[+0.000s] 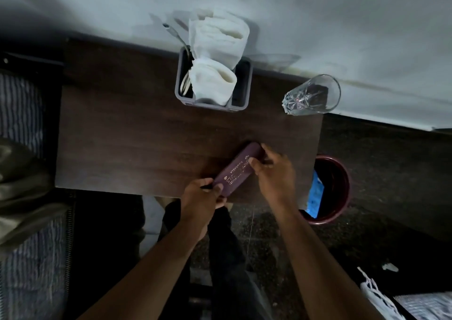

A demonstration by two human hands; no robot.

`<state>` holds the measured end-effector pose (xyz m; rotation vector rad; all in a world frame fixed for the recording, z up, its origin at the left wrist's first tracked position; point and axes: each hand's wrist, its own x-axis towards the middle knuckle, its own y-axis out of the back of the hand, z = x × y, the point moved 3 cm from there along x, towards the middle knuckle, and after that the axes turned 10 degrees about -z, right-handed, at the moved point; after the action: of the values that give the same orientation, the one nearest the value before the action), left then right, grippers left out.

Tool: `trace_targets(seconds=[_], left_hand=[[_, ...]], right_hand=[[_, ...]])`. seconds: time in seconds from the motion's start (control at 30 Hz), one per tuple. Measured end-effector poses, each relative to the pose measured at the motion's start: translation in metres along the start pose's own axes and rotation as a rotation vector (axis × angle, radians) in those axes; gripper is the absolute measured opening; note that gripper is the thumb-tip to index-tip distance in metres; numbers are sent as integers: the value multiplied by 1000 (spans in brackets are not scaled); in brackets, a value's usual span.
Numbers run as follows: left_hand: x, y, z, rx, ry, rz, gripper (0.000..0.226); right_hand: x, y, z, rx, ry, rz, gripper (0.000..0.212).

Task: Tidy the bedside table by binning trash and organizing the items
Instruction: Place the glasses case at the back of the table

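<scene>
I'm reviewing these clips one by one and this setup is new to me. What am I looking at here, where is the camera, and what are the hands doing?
There is no robot here. A person wears one wide-angle camera on the head, so you look down along both bare arms at a dark wooden table against a pale wall.

Both hands grip a purple case with printed lettering that lies slanted near the table's front edge: the left hand at its near end, the right hand at its far end.

At the back stands a grey organizer holding rolled white cloths and what looks like cutlery. To its right a clear glass stands at the table's corner. On the floor beside the table sits a round bin with something blue inside.

The picture is dim, so finer details are hard to tell.
</scene>
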<state>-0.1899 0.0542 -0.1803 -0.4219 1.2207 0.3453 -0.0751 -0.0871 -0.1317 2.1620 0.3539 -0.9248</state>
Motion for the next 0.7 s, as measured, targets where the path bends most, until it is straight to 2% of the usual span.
trace_targets(seconds=[0.07,0.2,0.3,0.53,0.7], left_hand=[[-5,11,10,-83,-80,42,24],[-22,41,47,-149,-209,104,26],[-37,65,77,-155,-323,123,23],[-56,127,122,-77,-463,341,20],[-55,167,142,-98,-493,417,19]], right_hand=[[1,3,-1,151,20,5,48],[-1,-6,-14,501,37,27,47],[-6,-22,-37,666,64,19,45],[-20,-69,-97,754,128,-12,42],[-19,-100,-128,710,151,-31,41]])
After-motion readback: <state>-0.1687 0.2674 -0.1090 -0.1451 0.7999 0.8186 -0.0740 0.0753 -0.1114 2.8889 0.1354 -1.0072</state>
